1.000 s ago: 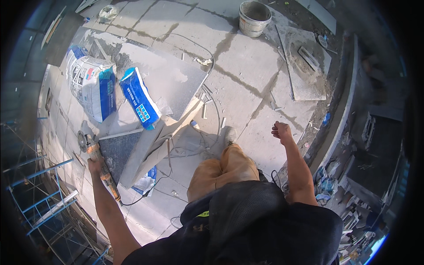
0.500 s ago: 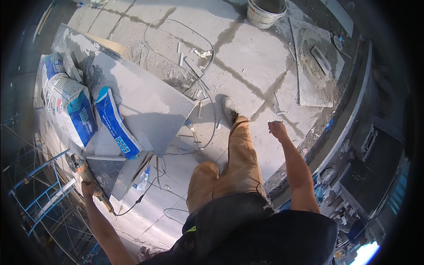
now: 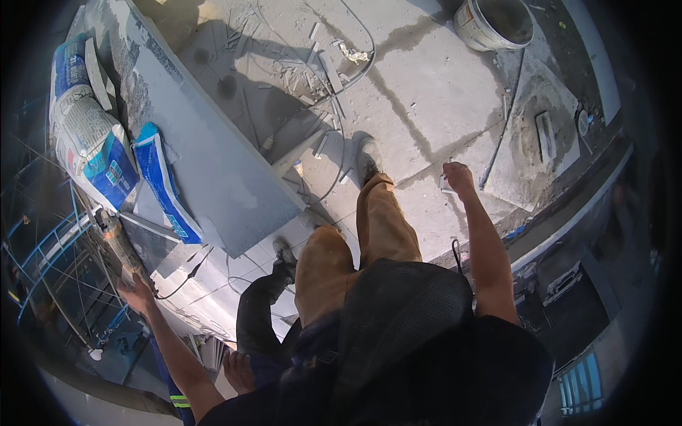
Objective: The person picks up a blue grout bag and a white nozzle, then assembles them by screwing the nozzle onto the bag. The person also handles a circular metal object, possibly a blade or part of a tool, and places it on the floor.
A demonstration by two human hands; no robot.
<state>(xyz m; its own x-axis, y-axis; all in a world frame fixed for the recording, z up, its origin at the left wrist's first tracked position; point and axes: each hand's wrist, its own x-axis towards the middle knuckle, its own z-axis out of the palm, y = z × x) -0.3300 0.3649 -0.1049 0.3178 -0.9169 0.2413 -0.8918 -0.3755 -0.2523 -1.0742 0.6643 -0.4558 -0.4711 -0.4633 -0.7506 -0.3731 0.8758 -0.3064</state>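
My left hand (image 3: 136, 291) is beside the rear end of an angle grinder (image 3: 121, 245), its fingers apart. The grinder has a worn orange-brown body and lies along the edge of the stacked slabs, its cord running off to the right. My right hand (image 3: 459, 177) is held out over the floor with its fingers curled into a fist. Whatever it may hold is hidden. Close to the grinder lie a full blue-and-white mortar bag (image 3: 96, 135) and a flatter blue bag (image 3: 163, 188), both on a large grey slab (image 3: 213, 163).
Another person's dark trouser leg (image 3: 257, 309) and hand (image 3: 238, 370) are close at my left. Tile offcuts (image 3: 327, 71) and a looping cable (image 3: 371, 46) litter the floor ahead. A white bucket (image 3: 477, 28) stands far right, near a mortar-smeared board (image 3: 522, 142). Blue scaffolding (image 3: 46, 266) is at left.
My left hand has let go of the grinder, which now lies at the slab edge. My view has shifted, and another person's leg and hand have appeared at my left. My right hand remains closed.
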